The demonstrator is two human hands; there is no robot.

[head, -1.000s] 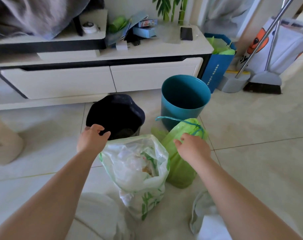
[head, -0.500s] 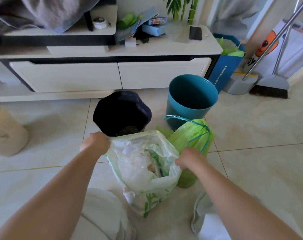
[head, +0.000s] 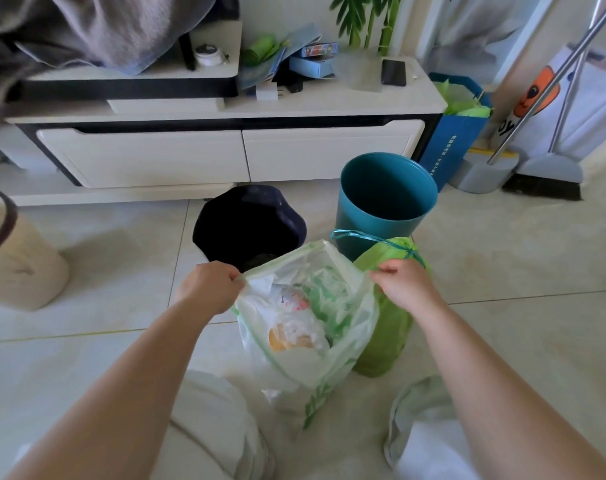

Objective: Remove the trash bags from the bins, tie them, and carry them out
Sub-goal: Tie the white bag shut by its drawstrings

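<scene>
A translucent white trash bag (head: 305,327) with green print stands open on the floor, full of paper and food waste. My left hand (head: 209,287) pinches its rim on the left; my right hand (head: 407,287) pinches the rim on the right, stretching the mouth wide. Behind the right hand a green trash bag (head: 388,341) stands tied with a blue drawstring. A black bin (head: 249,225) and a teal bin (head: 386,202) stand just beyond, both without liners.
A white TV cabinet (head: 225,150) runs along the back. A beige basket (head: 14,251) stands at the left. A blue paper bag (head: 453,133), dustpan (head: 481,168) and broom (head: 543,174) lean at the back right. My knees show at the bottom edge.
Both hands closed on the white bag's rim and lifted it, pulling the mouth open wider. The view shifted slightly.
</scene>
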